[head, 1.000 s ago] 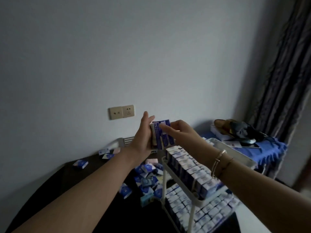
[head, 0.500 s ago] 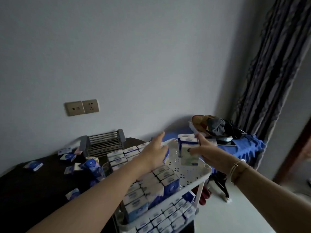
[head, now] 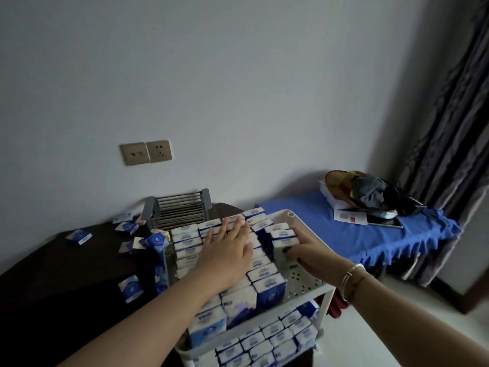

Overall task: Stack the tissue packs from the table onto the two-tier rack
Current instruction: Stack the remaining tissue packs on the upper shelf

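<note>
The white two-tier rack (head: 309, 283) stands at the centre bottom, both tiers holding several upright blue-and-white tissue packs. My left hand (head: 227, 250) lies flat, fingers spread, on the tops of the upper-tier rows (head: 266, 274). My right hand (head: 301, 249) grips a tissue pack (head: 281, 241) standing at the right end of the upper tier, beside the rows. Several loose tissue packs (head: 156, 241) lie on the dark table (head: 53, 282) to the left.
A grey wire dish rack (head: 178, 210) stands at the table's back against the wall. To the right, a blue-covered surface (head: 370, 234) carries a hat, clothes and papers (head: 362, 192). A dark curtain (head: 449, 128) hangs at far right. Bare perforated shelf floor (head: 304, 280) shows right of the packs.
Both hands came down from in front of the wall to the upper tier. The right hand's pack now stands on the shelf, and the left hand rests flat on the rows.
</note>
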